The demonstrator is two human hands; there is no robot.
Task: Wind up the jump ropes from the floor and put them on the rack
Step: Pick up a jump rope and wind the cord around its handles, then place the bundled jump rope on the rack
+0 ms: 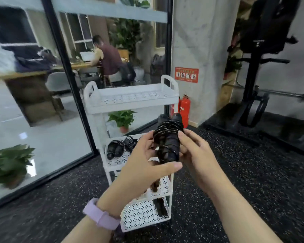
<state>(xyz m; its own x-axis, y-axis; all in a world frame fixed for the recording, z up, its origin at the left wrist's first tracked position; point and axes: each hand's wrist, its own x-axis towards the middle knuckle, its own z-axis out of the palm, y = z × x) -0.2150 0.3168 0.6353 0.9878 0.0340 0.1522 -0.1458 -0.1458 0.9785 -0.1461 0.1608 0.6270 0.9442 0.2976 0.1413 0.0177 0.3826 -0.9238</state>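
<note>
While I am watching through the head camera, both hands are holding a wound jump rope [167, 139] up in front of the white rack [130, 100]. My left hand [144, 165] is curling around the lower part of the bundle, with its thumb lying across the bottom end and its fingers wrapping behind. My right hand [195, 151] is gripping the bundle from the other side, with its thumb pressing against the coiled cord near the top. The two black handles are sitting side by side, and the cord is looping around them in many turns. A loose end of rope is hanging down below my left hand, in front of the lower shelves.

Beyond my hands, another wound rope [115, 148] is lying on the middle shelf of the rack, beside a looser coil [131, 142]. The top shelf is showing only its patterned tray. A purple wristband [102, 214] is sitting on my left wrist. A red fire extinguisher [184, 109] is standing against the concrete pillar just behind the rack. A potted plant [123, 120] is standing behind the rack, by the glass wall. The floor is dark speckled rubber.
</note>
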